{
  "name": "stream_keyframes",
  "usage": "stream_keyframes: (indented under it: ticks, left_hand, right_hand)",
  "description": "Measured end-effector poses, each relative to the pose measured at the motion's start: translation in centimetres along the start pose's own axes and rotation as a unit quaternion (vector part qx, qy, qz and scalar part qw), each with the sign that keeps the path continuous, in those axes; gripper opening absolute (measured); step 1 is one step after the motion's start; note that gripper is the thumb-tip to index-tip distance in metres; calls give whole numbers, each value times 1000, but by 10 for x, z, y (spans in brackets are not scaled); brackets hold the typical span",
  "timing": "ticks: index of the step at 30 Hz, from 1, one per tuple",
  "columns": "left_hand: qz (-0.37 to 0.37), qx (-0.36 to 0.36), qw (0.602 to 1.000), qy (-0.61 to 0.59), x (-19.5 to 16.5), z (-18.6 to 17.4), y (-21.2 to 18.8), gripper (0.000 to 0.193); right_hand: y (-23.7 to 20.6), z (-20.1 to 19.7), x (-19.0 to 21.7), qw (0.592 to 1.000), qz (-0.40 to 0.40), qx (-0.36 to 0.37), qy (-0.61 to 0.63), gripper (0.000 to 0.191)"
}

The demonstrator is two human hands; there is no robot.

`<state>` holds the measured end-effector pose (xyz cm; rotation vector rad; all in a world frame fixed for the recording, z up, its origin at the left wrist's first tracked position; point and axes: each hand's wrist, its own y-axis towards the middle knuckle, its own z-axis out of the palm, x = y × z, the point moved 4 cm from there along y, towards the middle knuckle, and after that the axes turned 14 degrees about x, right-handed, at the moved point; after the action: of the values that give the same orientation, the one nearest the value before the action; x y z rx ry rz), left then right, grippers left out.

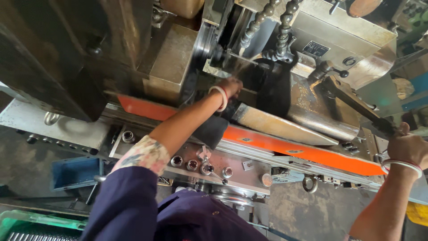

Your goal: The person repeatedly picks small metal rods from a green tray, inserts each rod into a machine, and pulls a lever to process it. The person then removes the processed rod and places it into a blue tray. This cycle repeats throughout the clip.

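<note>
Dark blue cloth (pixel 178 218) of the person's clothing fills the bottom edge, and above it stands the control panel (pixel 209 167) with its row of round knobs. Just beyond the panel runs the orange guard strip (pixel 276 145), my landmark for all else. Beyond the strip's middle, the left hand (pixel 231 85), a white bangle at its wrist, reaches into the gap beside the grinding wheel (pixel 206 47); its fingers are hidden in shadow, so I cannot tell whether they pinch anything. Past the strip's far-right end, the right hand (pixel 406 147) is closed with fingers wrapped round the black lever (pixel 356 105). No workpiece shows clearly, so the loading seems underway, neither finished nor released
</note>
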<state>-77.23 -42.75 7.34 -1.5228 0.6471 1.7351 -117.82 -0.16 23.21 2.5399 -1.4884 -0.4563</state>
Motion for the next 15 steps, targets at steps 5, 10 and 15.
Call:
stream_keyframes:
  ticks: [5,10,15]
  left_hand:
    - [5,-60,986,-155,-45,0,27,8]
    - [-85,-123,966,-212,-54,1,58,24]
    - [-68,-203,941,-262,-46,4,87,29]
  right_hand:
    - [5,-3,2,999,-5,21,-34,81]
    - [9,-4,0,997,30,38,-66,85]
    - [10,2,-6,994,48,33,-88,83]
